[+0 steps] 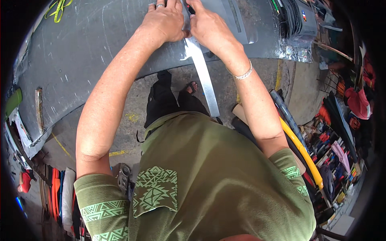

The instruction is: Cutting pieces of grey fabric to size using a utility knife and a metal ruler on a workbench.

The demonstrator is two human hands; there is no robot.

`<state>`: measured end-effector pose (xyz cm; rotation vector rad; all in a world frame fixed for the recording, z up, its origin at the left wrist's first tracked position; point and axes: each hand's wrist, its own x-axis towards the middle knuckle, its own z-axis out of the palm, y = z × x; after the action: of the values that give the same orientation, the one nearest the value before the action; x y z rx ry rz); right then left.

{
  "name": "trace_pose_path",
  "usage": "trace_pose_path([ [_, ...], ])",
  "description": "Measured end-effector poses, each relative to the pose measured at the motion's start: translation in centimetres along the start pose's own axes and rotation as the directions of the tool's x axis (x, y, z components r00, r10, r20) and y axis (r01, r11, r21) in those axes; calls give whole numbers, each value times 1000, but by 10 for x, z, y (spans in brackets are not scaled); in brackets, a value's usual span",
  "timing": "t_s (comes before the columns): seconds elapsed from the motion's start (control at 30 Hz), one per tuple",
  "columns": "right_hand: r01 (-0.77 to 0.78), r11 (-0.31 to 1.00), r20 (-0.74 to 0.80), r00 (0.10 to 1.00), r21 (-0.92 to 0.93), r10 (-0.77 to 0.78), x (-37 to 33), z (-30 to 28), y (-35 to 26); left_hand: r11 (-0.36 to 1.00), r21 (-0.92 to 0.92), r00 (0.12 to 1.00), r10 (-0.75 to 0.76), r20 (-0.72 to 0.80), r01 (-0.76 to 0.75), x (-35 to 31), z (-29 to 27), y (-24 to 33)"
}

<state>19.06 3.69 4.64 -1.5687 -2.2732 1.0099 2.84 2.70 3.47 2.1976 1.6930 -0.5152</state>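
At the far side of the dark grey table (pixel 60 60), my left hand (pixel 165 22) lies flat with its fingers stretched out, pressing down beside a metal ruler. A ring shows on one finger. Close by on the right, my right hand (pixel 211 28) is closed round a slim black-and-red handled tool (pixel 190 8); its tip is hidden. The long shiny metal ruler (pixel 204 80) runs from between my hands toward me and sticks out past the table's near edge. Beside my right hand lies a grey sheet (pixel 225 12) with a long narrow slot.
A yellow strap (pixel 59 10) lies at the table's far left, and a worn stick (pixel 39 110) near its left edge. Dark sheets (pixel 289 20) are stacked at the right end. Rolls, one yellow (pixel 299 144), and coloured material pieces stand on my right. Fabric rolls (pixel 67 197) are behind left.
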Motion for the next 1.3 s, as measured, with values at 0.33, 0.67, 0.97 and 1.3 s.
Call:
trace_pose_path([
  [0.33,79,995,-89,992,-58,-84,-27,-5,-16,1000,-18,1000,-21,-22,20,-5,-18,11],
  [0.67,67,997,41,997,-24,-66,-64,14,-18,903,-235,586,22,-810,-360,59,158,-72],
  [0.97,-13,1000,-34,999,-17,12,-113,8,8,997,-53,998,-49,31,50,-6,-25,15],
  [1.3,-126,992,11,992,1,126,-127,4,11,998,-50,998,-33,46,35,3,-26,22],
])
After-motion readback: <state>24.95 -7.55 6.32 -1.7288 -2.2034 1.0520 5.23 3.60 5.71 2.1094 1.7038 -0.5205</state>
